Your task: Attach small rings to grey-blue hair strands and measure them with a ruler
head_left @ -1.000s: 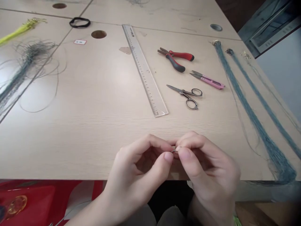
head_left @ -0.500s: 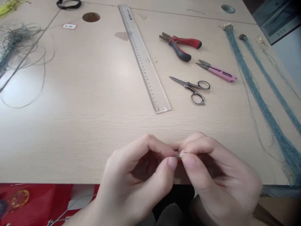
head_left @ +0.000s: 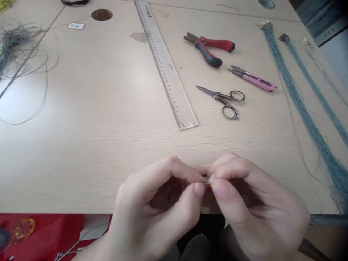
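Close together at the table's front edge, my left hand (head_left: 163, 203) and my right hand (head_left: 255, 203) both pinch a thin thread (head_left: 207, 183) between thumb and forefinger. Only a tiny dark greenish stretch of it shows between the fingertips, and a fine end sticks up by the right thumb. The rest is hidden by the fingers. Past my hands lie open metal scissors (head_left: 217, 95) and a clear ruler (head_left: 168, 79).
Red-and-black pliers (head_left: 202, 42) and pink thread snips (head_left: 258, 79) lie beyond the scissors. Bundles of blue-green threads (head_left: 304, 112) run down the right side. Tangled threads (head_left: 16, 43), a small label (head_left: 76, 26) and a round hole (head_left: 102, 15) are at left.
The view has shifted slightly, so the table items sit a little differently in the picture. Both hands keep nearly the same pinch on the thread.
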Motion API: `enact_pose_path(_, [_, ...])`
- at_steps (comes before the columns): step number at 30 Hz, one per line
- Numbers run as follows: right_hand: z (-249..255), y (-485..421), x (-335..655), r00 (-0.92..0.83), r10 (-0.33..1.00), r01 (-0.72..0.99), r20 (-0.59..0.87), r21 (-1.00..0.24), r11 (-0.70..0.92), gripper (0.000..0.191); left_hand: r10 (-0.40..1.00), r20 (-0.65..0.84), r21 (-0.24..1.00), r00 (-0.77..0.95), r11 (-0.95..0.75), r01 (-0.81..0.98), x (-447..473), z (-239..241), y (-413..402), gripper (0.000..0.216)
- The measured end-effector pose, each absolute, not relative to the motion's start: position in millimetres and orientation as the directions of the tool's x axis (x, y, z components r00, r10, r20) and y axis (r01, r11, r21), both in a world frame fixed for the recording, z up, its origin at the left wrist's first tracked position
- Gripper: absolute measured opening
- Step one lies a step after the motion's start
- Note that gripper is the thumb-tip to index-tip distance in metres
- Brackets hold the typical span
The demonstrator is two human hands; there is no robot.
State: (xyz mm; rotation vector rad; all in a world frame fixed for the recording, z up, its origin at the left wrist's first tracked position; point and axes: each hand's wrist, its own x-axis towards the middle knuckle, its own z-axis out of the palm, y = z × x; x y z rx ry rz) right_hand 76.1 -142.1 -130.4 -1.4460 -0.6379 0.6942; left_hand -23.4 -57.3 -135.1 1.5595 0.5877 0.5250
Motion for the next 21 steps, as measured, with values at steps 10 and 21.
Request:
enact_pose_path(10, [-132.7, -141.2, 77.3, 0.664, 0.748, -0.007, -0.002, -1.000, 0.003, 0.015, 0.682, 0.011, 0.984, 0.731, -0.136, 0.112, -23.7, -136.5, -59.9, 0.017])
enact_pose_path(21, [-128.3, -140.8, 75.0, 0.668, 0.743, -0.052, -0.036, -0.999, -0.001, 0.017, 0.684, -0.010, 0.985, 0.730, -0.119, 0.125, -22.8, -134.3, -55.4, 0.018])
